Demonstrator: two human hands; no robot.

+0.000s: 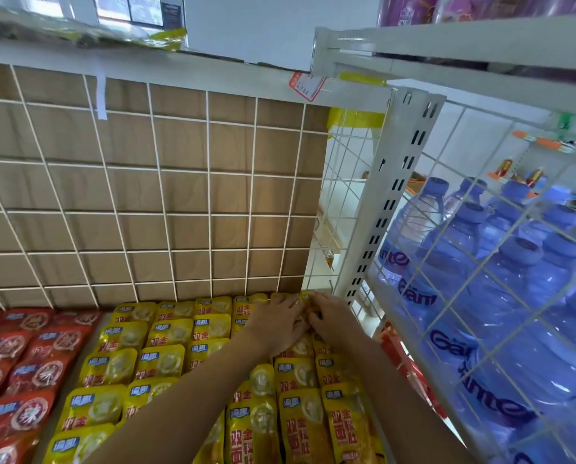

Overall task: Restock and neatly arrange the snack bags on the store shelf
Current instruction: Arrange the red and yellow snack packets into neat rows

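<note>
On the left, red snack bags (pixel 19 356) are lying in overlapping rows. Next to them, yellow snack bags (pixel 159 360) are filling the middle in several tidy columns that are running back to the wire grid (pixel 146 195). Both arms are reaching to the far right corner of the yellow block. The left hand (pixel 276 324) is lying on the bags with the fingers rather straight, pressing and not gripping. Its fingertips are meeting the right hand (pixel 333 321) over the back bag (pixel 304 298), which is sitting against the grid, just beside the white post (pixel 390 202). I cannot tell whether the right hand is pinching this bag or only touching it, because its fingertips are blurred. Behind the mesh on the right, water bottles (pixel 480 279) are standing.

In my judgement the person is seating the last bag of the right column. The next move is probably asking for a small push to line it up with its neighbours.
</note>
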